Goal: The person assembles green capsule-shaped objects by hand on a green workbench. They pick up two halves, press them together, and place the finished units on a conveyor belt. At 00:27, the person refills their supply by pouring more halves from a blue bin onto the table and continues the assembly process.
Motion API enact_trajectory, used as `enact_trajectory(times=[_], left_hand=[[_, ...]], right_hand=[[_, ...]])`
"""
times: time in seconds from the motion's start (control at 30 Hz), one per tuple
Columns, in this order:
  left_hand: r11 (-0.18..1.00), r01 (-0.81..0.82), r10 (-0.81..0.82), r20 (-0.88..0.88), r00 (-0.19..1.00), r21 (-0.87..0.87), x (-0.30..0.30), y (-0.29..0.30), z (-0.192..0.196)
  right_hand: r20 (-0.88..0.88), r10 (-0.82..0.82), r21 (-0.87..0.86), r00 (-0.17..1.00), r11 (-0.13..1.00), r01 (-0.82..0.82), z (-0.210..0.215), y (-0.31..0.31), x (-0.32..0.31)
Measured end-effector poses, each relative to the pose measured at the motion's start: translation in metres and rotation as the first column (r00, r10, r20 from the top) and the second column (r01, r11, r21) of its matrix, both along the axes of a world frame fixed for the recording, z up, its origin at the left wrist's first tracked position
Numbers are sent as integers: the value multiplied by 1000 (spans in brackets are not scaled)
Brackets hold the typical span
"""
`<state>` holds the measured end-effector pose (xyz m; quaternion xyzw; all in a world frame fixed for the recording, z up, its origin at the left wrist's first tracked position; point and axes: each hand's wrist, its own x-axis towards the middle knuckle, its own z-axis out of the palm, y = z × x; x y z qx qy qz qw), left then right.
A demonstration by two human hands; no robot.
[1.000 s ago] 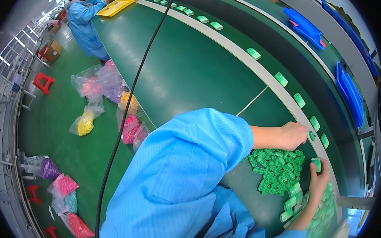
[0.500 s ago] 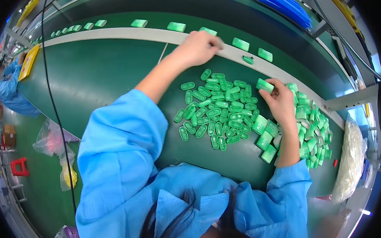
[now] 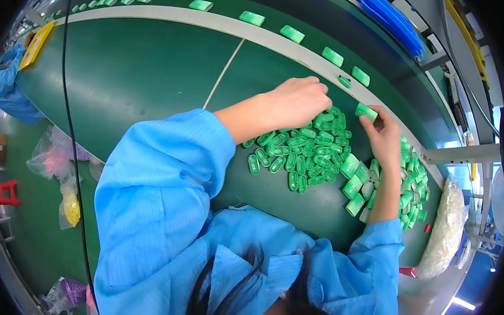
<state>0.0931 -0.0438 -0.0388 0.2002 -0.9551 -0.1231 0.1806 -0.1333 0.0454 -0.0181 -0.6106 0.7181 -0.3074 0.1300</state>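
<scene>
A heap of green oval pieces (image 3: 315, 156) lies on the green surface (image 3: 254, 195). The left hand (image 3: 299, 104) is over the heap's far edge, fingers curled downward; whether they grip a piece I cannot tell. The right hand (image 3: 384, 136), to the right of the heap, pinches a green case (image 3: 366, 113) between thumb and fingers, holding it just beside the heap's far right edge. Loose green cases (image 3: 411, 197) are piled to the right of the heap, the closest ones near it. Beyond the heap runs a pale rail (image 3: 292, 51) with one single oval piece (image 3: 345, 81) on it; past that, spaced-out cases (image 3: 292, 34) form a row. A clear plastic bag (image 3: 445, 226) lies well right of the heap.
</scene>
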Motion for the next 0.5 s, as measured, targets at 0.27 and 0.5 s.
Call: enact_trajectory(times=[0.27, 0.5], left_hand=[[978, -206, 190, -236, 953, -45, -91, -36, -2], [961, -258, 243, -142, 960, -99, -134, -43, -33]], right_hand=[[30, 157, 61, 987, 986, -158, 8, -13, -20], [-98, 128, 111, 987, 987, -117, -2, 3, -47]])
